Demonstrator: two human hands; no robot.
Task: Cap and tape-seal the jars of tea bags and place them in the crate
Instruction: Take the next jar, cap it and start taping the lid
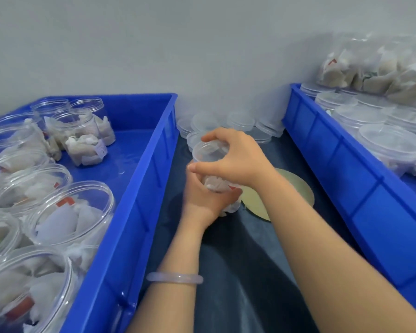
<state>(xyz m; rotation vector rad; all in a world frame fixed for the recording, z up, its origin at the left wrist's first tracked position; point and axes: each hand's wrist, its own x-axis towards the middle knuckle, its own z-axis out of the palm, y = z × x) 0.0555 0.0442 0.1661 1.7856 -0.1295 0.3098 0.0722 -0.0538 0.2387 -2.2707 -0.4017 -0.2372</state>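
Your left hand (203, 200) reaches up from the bottom middle of the view, a pale bracelet (174, 278) on its wrist. Its palm is turned up and its fingers curl round the lower body of the jar (215, 185), cradling it from beneath. Your right hand (233, 157) comes in from the lower right, the forearm crossing above the table (238, 272). It arches over the top of the jar, fingers spread and bent down round the clear lid (203, 153), the thumb stretched out to the left along the lid's edge.

The jar sits between your two hands, tipped away from you, over the dark strip of table between the two blue crates. White tea bags show through its wall in the gap between your hands. The left crate (130, 193) holds open jars (82, 135) of tea bags. The right crate (341, 150) holds capped jars (392, 145), with a clear bag (380, 68) of tea bags lying over the far ones. Loose lids (240, 120) are heaped against the wall just behind your hands.

Your hands cover most of the jar, so you cannot tell from here whether the lid is seated square on the neck. A flat, pale yellow disc (298, 188) lies on the table just right of the jar, partly under your right wrist; what it is cannot be made out. The nearest open jars at the left edge are blurred and cut off by the frame.
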